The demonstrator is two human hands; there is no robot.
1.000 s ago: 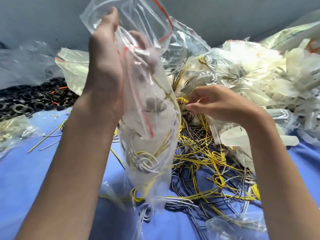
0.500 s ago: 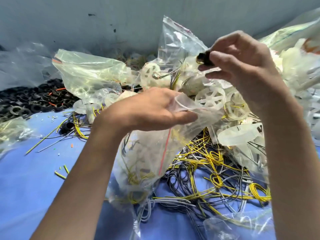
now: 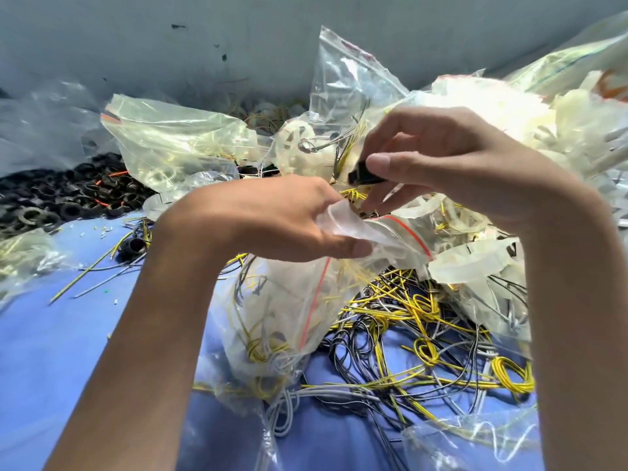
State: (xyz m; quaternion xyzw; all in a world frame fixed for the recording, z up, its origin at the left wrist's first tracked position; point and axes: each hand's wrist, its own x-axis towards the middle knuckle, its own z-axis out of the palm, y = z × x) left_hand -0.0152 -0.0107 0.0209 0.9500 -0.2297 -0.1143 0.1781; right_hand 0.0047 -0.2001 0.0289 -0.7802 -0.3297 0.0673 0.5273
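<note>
Bag work, mid-sort. Zip bag, held high a second ago, is now down over the blue cloth, lying against the tangle of yellow and grey wires. Left hand grips its mouth, thumb and fingers curled round the bunched rim. Right hand, raised half a second back, has dropped; thumb and fingertips pinch a small black part just above the opening. Drop-in looks like the next move. Heap of black rings sits far left.

Assembly workshop, loose wires, bagged plastic parts, black rings
</note>
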